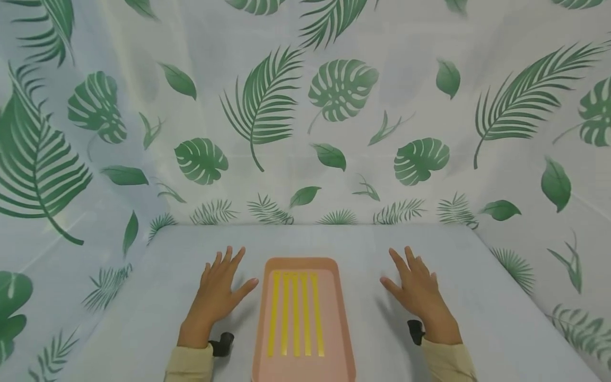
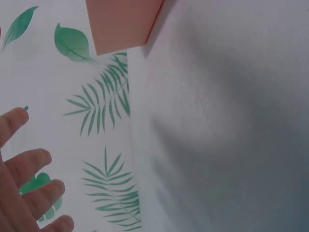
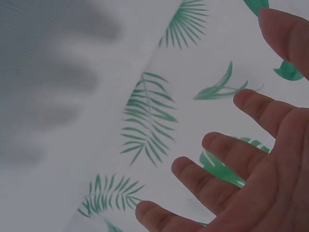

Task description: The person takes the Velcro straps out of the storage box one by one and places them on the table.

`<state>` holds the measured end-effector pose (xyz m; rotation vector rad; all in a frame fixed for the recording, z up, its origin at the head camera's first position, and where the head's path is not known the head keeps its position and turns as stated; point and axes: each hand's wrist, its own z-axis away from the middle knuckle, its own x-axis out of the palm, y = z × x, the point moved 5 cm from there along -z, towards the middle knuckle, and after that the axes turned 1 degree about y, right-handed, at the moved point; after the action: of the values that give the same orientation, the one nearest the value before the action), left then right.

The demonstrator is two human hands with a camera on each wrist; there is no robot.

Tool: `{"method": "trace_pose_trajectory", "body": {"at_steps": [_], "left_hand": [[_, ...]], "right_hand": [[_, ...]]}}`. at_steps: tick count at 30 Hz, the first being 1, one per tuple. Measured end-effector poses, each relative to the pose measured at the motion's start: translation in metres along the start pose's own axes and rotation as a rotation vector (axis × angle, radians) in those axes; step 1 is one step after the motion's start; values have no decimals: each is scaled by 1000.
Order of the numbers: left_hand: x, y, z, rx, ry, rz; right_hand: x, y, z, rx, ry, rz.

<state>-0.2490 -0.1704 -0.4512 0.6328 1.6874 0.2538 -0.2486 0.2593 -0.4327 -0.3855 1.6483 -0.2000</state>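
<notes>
A pink tray (image 1: 305, 370) lies on the white table, its near end cut off by the bottom of the head view. Several thin yellow strips (image 1: 296, 315) lie inside it side by side, lengthwise. To the tray's left, my left hand (image 1: 217, 292) hovers over the table with fingers spread, holding nothing. My right hand (image 1: 417, 289) is held out on the other side, farther from the tray, also spread and bare. In the left wrist view a corner of the tray (image 2: 123, 24) shows at the top. The right wrist view shows only the right hand (image 3: 251, 179), cloth and table.
A white table (image 1: 229, 239) spreads beneath both hands. Behind it and along its sides hangs a white cloth (image 1: 286, 185) printed with green leaves. A black wrist camera (image 1: 223, 345) sits at the left cuff and another black one (image 1: 416, 331) at the right.
</notes>
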Motion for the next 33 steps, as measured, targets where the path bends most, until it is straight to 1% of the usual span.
{"method": "trace_pose_trajectory", "body": {"at_steps": [3,6,11,13,17,20,22,25,28,30,33], "left_hand": [[1,-1,0,4,-16,50],[5,-2,0,-7,-49,130],[16,-3,-2,-32,-117,337],[22,-4,-4,-43,-132,417],[35,-4,-7,-46,-170,539],[44,-4,-10,-37,-205,636],[48,-3,-11,-33,-210,711],[53,-2,-12,-28,-203,826],[57,-2,-12,-55,-208,942],[60,-2,-12,-70,-219,1003],[65,-4,-10,-91,-245,1057]], "right_hand": [[-2,-6,-3,-36,47,8],[-3,-9,-4,-58,68,-4],[-3,-15,-4,-92,79,-12],[-4,-17,-4,-99,76,-1],[-6,-22,-4,-97,49,16],[-6,-25,-6,-81,11,3],[-6,-26,-7,-81,-9,-6],[-3,-28,-8,-103,-29,-25],[-1,-29,-10,-127,-52,-43],[1,-29,-11,-148,-70,-59],[3,-29,-11,-195,-94,-79]]}}
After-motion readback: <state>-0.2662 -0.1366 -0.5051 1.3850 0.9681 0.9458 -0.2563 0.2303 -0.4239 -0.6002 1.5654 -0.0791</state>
